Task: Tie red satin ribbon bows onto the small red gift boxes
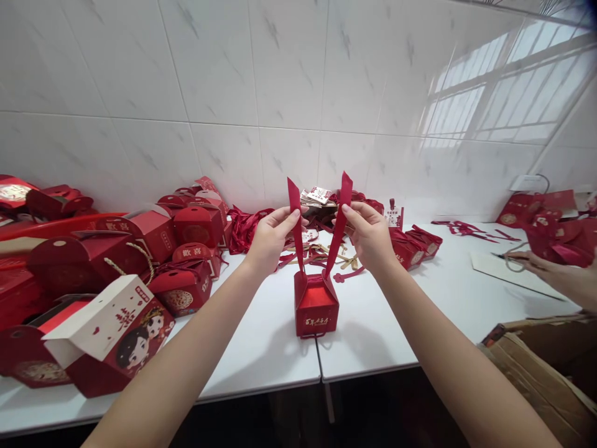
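Note:
A small red gift box (pixel 316 306) with gold lettering stands on the white table (pixel 261 348) right in front of me. A red ribbon runs up from its top in two ends. My left hand (pixel 272 235) pinches the left ribbon end (pixel 295 214) and holds it upright. My right hand (pixel 368 233) pinches the right ribbon end (pixel 340 218), which slants up from the box. Both hands hover above the box, apart from each other.
Many red gift boxes (pixel 140 249) pile up at the left, one white-lidded box (pixel 112 333) nearest. Loose red ribbons (pixel 245 227) and cards (pixel 317 196) lie by the tiled wall. Another person's hand (pixel 555 270) works at the right near scissors. A cardboard box (pixel 545 373) stands lower right.

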The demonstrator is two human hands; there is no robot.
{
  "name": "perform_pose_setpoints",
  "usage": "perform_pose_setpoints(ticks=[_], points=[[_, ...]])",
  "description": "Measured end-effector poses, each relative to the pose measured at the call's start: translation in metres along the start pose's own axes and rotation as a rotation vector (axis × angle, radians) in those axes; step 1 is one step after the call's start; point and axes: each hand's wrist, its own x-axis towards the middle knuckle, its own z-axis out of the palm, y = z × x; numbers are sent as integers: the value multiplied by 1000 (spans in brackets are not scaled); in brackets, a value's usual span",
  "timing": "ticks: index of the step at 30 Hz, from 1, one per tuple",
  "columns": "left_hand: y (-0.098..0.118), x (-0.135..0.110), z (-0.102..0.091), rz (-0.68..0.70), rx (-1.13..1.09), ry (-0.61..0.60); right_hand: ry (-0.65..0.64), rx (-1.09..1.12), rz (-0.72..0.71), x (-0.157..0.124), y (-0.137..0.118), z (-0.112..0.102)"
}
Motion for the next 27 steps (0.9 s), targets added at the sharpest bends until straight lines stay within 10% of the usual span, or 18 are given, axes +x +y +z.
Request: perform_pose_setpoints(ticks=[18,27], points=[[13,-4,10,-37,175,-242,-284,-92,122,-8,-5,7],[13,-4,5,-193,112,-296,-479,-311,-52,-9,-8,-1]])
